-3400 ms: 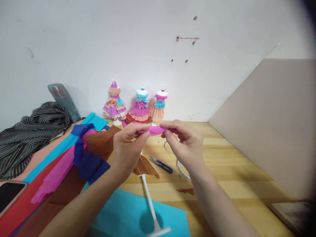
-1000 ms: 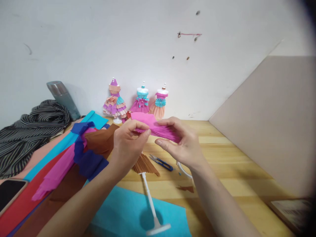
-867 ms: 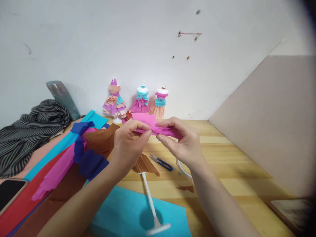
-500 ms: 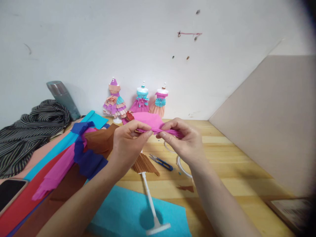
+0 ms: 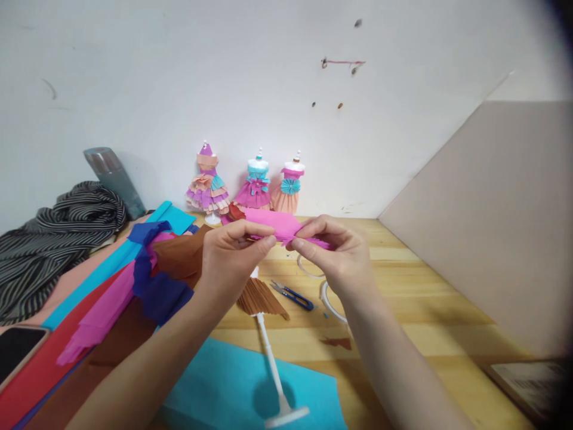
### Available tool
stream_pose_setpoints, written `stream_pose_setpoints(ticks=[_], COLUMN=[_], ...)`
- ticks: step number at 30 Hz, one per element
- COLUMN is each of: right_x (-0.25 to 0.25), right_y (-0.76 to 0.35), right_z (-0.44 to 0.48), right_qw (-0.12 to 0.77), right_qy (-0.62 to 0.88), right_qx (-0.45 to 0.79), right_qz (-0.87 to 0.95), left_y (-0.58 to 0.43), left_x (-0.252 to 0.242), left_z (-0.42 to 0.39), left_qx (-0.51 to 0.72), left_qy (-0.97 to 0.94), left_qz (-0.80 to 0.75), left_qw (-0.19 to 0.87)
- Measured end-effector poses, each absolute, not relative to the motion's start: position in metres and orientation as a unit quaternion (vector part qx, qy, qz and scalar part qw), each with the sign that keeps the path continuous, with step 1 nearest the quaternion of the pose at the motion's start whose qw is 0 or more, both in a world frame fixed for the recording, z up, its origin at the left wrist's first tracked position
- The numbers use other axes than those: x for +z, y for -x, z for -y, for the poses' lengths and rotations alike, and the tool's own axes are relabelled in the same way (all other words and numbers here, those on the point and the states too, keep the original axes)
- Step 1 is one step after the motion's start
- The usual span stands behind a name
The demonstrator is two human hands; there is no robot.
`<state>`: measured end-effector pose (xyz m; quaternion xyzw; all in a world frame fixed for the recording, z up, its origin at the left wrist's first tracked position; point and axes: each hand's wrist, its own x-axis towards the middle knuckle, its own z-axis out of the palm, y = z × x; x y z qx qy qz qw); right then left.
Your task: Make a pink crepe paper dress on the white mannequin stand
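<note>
My left hand (image 5: 228, 263) and my right hand (image 5: 338, 257) both pinch a piece of pink crepe paper (image 5: 280, 226), held above the wooden table (image 5: 403, 304). The paper is gathered into pleats between my thumbs and forefingers, which nearly meet in the middle. Under my hands lies a small white mannequin stand (image 5: 277, 382) wearing a pleated brown paper skirt (image 5: 262, 298). Blue snips (image 5: 293, 295) and a white ring of tape (image 5: 329, 298) lie just beyond it.
Three dressed paper-doll mannequins (image 5: 255, 185) stand against the wall. Sheets of blue, brown, pink, red and turquoise crepe paper (image 5: 147, 280) pile up at left, with a phone (image 5: 18, 352), striped cloth (image 5: 58, 239) and grey bottle (image 5: 114, 182). A beige board (image 5: 501, 221) leans at right.
My right hand has closed in toward the left one, and the fanned-out pink paper has been pressed flatter and tighter between the fingers. Nothing on the table has moved.
</note>
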<state>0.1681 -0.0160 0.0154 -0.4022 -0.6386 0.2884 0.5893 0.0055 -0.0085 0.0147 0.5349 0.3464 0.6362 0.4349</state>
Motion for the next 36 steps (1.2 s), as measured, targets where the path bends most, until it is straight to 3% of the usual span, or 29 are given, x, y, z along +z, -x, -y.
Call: stream_pose_setpoints(ticks=[7, 16, 24, 36], right_x=[0.012, 0.006, 0.006, 0.005], right_y=[-0.167, -0.168, -0.166, -0.168], right_z=[0.014, 0.012, 0.014, 0.013], right_qw=[0.608, 0.616, 0.61, 0.609], right_qy=[0.415, 0.41, 0.396, 0.373], right_qx=[0.267, 0.2, 0.098, 0.043], right_qz=[0.622, 0.642, 0.679, 0.698], left_y=[-0.01, -0.01, -0.008, -0.006], left_x=[0.012, -0.003, -0.007, -0.003], left_z=[0.011, 0.008, 0.002, 0.0], left_qx=[0.654, 0.669, 0.666, 0.665], left_qy=[-0.546, -0.607, -0.63, -0.663], left_qz=[-0.338, -0.346, -0.336, -0.302], left_qw=[0.401, 0.255, 0.216, 0.166])
